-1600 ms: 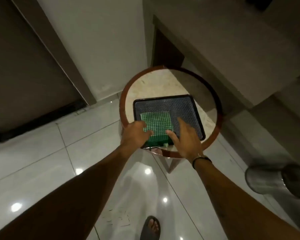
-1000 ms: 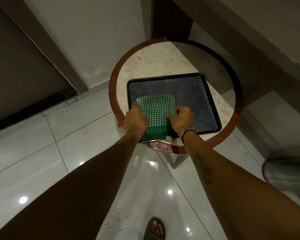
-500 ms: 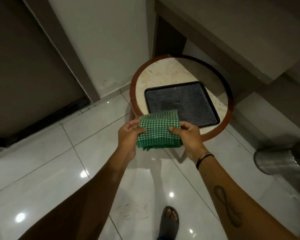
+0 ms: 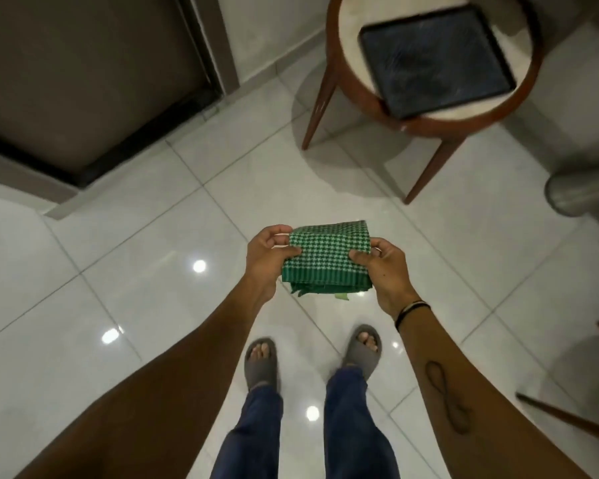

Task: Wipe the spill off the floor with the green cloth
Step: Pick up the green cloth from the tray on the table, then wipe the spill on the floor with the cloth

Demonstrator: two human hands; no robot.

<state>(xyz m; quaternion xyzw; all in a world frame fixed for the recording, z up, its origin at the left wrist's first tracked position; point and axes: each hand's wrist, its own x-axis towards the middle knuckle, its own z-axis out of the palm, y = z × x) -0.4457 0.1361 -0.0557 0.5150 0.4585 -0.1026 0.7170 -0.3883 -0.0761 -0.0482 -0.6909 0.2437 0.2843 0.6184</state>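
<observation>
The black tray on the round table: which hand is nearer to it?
Right. The right hand holds the green cloth on the side below the black tray; the left hand is further left.

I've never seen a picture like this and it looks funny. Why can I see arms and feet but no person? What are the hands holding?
The camera sits on the person's head and looks down, so you see what they see: their own arms, legs and sandals. The left hand and right hand hold a folded green cloth between them, above the shiny tiled floor. Behind is a small round table with a dark tray on it. I can't make out a spill here.
</observation>
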